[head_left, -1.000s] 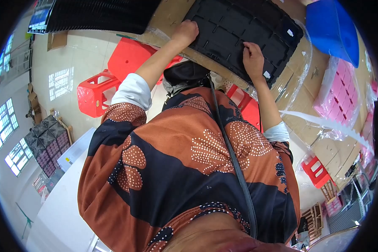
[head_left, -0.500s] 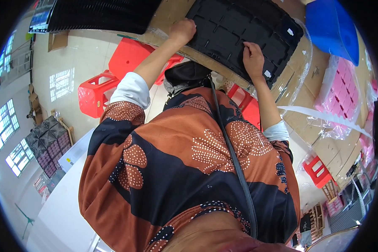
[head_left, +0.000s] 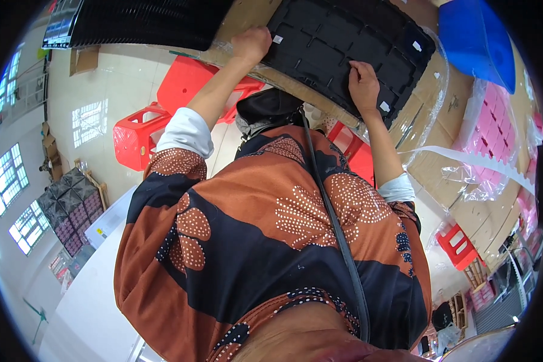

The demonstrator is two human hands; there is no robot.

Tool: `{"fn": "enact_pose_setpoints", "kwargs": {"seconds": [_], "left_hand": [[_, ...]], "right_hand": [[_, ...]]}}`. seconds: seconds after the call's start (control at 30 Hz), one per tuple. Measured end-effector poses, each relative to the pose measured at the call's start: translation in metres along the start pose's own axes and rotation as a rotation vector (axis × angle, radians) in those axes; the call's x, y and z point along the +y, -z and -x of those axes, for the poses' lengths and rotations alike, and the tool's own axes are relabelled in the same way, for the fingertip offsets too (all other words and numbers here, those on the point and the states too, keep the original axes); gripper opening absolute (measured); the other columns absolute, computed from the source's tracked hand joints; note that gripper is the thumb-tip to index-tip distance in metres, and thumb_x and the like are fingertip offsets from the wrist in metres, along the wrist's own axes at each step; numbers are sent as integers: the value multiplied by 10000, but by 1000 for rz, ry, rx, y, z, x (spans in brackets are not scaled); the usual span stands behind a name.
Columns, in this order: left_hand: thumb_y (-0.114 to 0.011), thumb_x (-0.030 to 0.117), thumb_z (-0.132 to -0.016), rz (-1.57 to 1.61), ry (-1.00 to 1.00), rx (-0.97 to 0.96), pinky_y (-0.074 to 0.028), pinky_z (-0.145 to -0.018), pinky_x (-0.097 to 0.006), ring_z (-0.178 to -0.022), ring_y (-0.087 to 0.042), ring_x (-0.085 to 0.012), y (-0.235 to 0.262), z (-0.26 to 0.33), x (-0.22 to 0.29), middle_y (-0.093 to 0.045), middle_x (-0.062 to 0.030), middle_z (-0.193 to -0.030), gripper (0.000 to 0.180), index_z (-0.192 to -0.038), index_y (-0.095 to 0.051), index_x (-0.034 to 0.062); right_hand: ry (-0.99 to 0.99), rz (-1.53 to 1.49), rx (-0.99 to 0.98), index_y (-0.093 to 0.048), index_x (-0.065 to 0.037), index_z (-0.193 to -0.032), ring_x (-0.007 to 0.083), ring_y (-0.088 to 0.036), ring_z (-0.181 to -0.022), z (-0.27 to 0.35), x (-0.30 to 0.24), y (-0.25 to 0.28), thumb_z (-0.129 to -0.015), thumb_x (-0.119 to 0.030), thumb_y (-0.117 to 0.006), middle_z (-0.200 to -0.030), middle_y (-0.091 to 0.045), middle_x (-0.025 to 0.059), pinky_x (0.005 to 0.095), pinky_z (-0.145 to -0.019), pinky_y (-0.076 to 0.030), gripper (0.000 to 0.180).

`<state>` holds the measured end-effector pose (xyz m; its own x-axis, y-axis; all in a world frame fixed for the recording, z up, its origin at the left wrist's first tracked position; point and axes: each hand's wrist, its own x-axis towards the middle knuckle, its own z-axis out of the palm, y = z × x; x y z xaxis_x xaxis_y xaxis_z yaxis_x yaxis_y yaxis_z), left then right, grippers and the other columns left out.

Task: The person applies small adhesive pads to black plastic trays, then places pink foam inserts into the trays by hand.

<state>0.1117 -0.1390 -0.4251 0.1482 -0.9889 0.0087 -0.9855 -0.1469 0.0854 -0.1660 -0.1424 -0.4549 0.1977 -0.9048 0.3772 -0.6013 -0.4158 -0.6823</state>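
A black plastic tray (head_left: 338,51) with a raised grid of ridges lies on the cardboard-covered table in front of me. Small white patches, like stickers, mark it: one (head_left: 417,45) at its far right, one (head_left: 385,106) at its near right corner and one (head_left: 277,39) by its left edge. My left hand (head_left: 253,45) is just left of that last patch, fingers curled closed; what they hold, if anything, is hidden. Over the tray's right half rests my right hand (head_left: 364,87), its fingertips bent together on the surface. Whether something small is pinched there cannot be seen.
Black ridged sheets or trays (head_left: 145,24) are stacked at the far left. A blue bin (head_left: 478,45) stands at the back right, near a plastic-wrapped pink tray (head_left: 489,130). A white toothed strip (head_left: 470,158) curves past my right forearm. Red stools (head_left: 184,84) stand under the table edge.
My left hand has shifted slightly left, off the tray's left edge. A white patch now shows on the tray where that hand was. The white strip has swayed a little; my right hand stays put.
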Motion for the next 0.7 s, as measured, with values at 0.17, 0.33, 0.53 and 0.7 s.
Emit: {"fn": "enact_pose_setpoints", "kwargs": {"seconds": [0.17, 0.33, 0.53, 0.7], "left_hand": [[-525, 319, -784, 188, 14, -21, -478, -649, -403, -762, -600, -299, 8, 9, 5, -620, -82, -830, 214, -882, -629, 160], [-538, 369, -786, 292, 57, -175, -474, -703, -379, -828, -601, -279, 5, 4, 14, -638, -65, -851, 251, -928, -647, 194], [-528, 298, -760, 272, 181, -220, -482, -729, -387, -861, -597, -280, 8, -3, 18, -631, -74, -905, 202, -850, -669, 186], [-521, 279, -754, 144, 169, -221, -481, -722, -399, -873, -594, -279, 10, -4, 22, -623, -75, -925, 192, -843, -665, 189]], "right_hand": [[-3, -5, 15, -625, -85, -849, 263, -595, -737, 0, 0, 0, -748, -53, -553, -861, -598, 74, 305, -635, -486, 128], [-5, 9, 6, -625, -86, -847, 262, -595, -737, 0, 0, 0, -754, -56, -550, -857, -597, 73, 308, -635, -485, 124], [-8, 3, 7, -623, -86, -842, 258, -594, -724, 0, -2, 0, -753, -54, -550, -843, -596, 71, 307, -621, -485, 119], [11, 7, 23, -623, -91, -835, 256, -594, -708, 1, 0, 0, -744, -47, -554, -833, -597, 65, 303, -604, -485, 122]]}}
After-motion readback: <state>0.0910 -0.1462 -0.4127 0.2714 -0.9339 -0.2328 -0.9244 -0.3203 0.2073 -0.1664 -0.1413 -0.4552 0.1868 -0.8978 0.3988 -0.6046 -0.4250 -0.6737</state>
